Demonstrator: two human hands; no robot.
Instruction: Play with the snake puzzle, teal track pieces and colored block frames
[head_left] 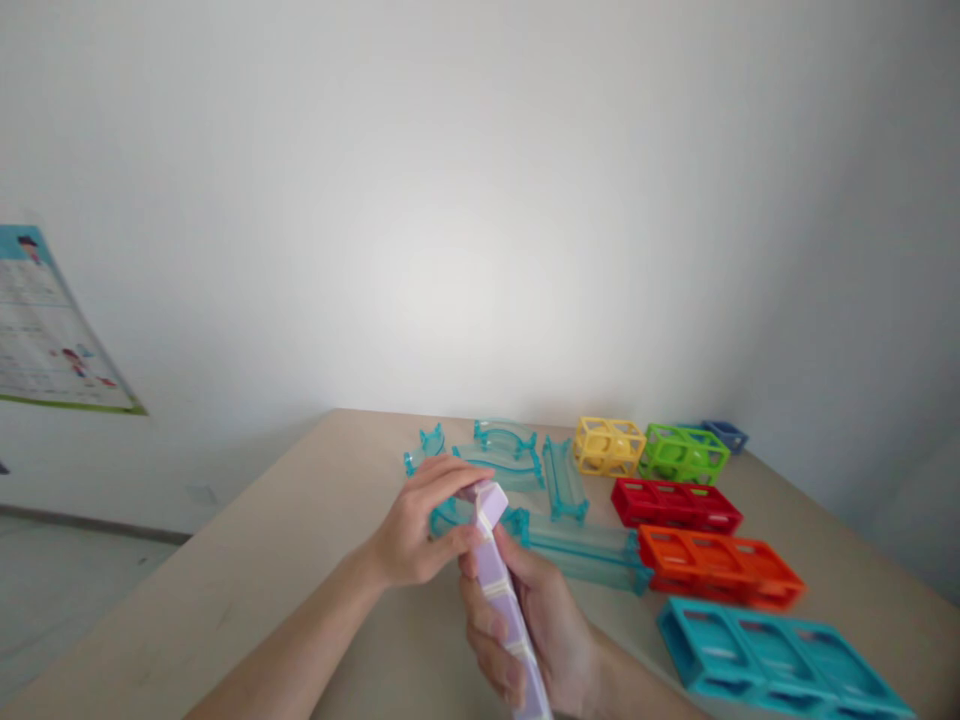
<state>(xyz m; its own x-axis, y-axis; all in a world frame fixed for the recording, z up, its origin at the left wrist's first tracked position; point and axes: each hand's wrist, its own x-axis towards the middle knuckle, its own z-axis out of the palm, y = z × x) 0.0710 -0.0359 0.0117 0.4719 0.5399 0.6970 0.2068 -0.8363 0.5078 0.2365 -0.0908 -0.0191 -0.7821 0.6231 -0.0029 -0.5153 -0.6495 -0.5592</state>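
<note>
A long, narrow lavender bar of joined blocks point(504, 598), marked off by pale cross lines, slants up from the bottom edge in front of me. Its end block sits at an angle to the rest. My right hand point(536, 625) wraps its fingers around the bar's shaft. My left hand point(429, 520) grips the top end, fingers over the end block and thumb against its side. Just behind both hands lie clear teal track pieces point(581, 548), partly covered by them. The bar's lower end runs out of view.
On the right of the wooden table point(262, 530) stand hollow block frames: turquoise point(780, 650), orange point(718, 565), red point(675, 505), green point(684, 452), yellow point(609, 445) and blue point(724, 435). A white wall rises behind, with a poster point(60, 320) at left.
</note>
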